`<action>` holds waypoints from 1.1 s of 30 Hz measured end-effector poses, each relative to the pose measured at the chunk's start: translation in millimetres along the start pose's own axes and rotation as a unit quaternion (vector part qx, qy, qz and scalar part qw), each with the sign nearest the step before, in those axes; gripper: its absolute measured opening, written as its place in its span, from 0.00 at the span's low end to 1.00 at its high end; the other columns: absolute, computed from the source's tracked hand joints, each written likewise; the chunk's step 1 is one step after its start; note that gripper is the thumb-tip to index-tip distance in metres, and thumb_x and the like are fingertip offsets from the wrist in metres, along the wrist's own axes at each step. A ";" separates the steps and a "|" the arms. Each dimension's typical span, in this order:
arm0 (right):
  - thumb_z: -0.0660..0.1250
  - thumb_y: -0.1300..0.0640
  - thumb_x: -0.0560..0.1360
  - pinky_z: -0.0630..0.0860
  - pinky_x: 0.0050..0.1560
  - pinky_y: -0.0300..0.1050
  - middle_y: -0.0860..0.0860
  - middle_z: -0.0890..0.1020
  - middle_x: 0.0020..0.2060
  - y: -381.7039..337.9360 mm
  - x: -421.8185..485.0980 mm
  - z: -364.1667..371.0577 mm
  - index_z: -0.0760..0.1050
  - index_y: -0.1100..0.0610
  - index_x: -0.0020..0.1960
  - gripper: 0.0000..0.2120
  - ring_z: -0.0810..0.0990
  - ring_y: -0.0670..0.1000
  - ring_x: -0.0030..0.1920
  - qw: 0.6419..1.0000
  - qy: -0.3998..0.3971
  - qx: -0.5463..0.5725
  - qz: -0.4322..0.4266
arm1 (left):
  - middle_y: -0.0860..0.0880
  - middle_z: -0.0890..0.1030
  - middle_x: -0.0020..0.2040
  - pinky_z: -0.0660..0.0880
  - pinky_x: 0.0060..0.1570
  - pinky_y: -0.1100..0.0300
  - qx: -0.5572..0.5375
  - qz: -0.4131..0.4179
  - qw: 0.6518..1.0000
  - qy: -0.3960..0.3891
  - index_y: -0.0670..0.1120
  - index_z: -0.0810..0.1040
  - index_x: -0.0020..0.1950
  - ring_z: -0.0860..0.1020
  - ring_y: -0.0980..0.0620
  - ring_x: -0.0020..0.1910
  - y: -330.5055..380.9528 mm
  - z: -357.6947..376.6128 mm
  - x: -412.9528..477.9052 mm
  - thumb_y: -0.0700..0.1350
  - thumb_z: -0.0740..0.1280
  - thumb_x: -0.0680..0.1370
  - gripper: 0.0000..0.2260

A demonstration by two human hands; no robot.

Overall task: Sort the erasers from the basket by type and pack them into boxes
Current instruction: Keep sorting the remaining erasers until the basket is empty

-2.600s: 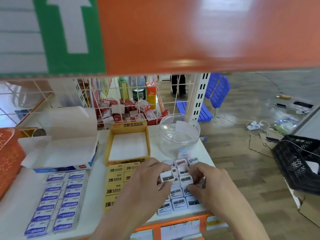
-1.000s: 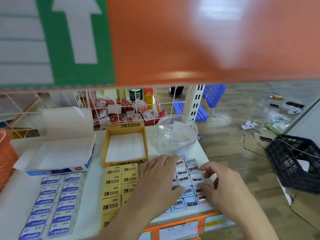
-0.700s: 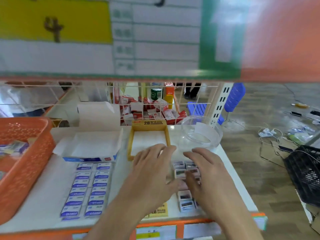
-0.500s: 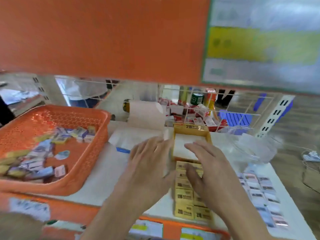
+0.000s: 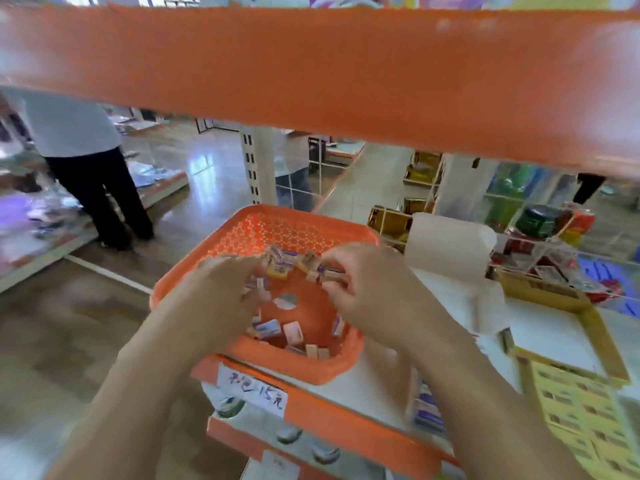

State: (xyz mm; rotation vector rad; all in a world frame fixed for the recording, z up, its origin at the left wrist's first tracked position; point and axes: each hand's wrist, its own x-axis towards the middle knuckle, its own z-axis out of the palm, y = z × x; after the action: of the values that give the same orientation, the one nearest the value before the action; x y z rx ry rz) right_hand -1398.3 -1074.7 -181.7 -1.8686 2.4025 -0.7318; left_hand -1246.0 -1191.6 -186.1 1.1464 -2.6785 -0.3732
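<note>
the left hand (image 5: 221,292) reaches into the orange basket (image 5: 304,216), its fingers (image 5: 235,268) bent down over the erasers (image 5: 277,268) lying just past and beneath their tips; blur hides whether they grip any. more erasers lie on the basket floor between the two hands. the right hand (image 5: 367,292) curls its fingers (image 5: 341,268) against a clump at their tips, and whether they grasp it is just as unclear. well right of those fingers are a white box flap (image 5: 450,251) and an open yellow box (image 5: 602,337).

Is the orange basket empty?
No, many loose erasers lie on the bottom of the basket.
</note>
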 end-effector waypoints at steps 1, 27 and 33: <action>0.64 0.55 0.76 0.73 0.55 0.46 0.50 0.79 0.55 -5.4 8.6 6.7 0.75 0.53 0.60 0.13 0.76 0.51 0.55 0.999 -0.033 -0.007 0.007 | 0.51 0.80 0.52 0.73 0.48 0.59 0.023 -0.007 0.999 -0.026 0.55 0.79 0.55 0.77 0.52 0.49 -9.4 -1.2 8.1 0.48 0.67 0.76 0.08; 0.65 0.56 0.76 0.71 0.46 0.35 0.45 0.81 0.51 -11.6 26.1 30.3 0.80 0.50 0.57 0.11 0.77 0.43 0.49 0.988 -0.037 0.058 0.137 | 0.53 0.75 0.33 0.64 0.28 0.62 -0.078 0.116 0.989 -0.044 0.49 0.72 0.37 0.70 0.55 0.29 -17.0 20.5 51.2 0.52 0.77 0.68 0.15; 0.75 0.57 0.70 0.77 0.39 0.39 0.43 0.83 0.36 28.8 -44.2 -11.3 0.83 0.45 0.44 0.07 0.83 0.45 0.38 0.927 0.127 0.260 0.239 | 0.59 0.78 0.35 0.72 0.36 0.64 -0.222 0.198 0.955 0.013 0.59 0.75 0.44 0.76 0.60 0.37 37.3 23.8 26.5 0.59 0.75 0.64 0.14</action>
State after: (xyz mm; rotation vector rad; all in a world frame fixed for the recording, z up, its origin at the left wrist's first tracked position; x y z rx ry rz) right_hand -1415.2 -1025.0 -194.1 -0.9894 2.3214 -1.4346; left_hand -1296.0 -1182.5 -194.9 0.4708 -2.5252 -0.8205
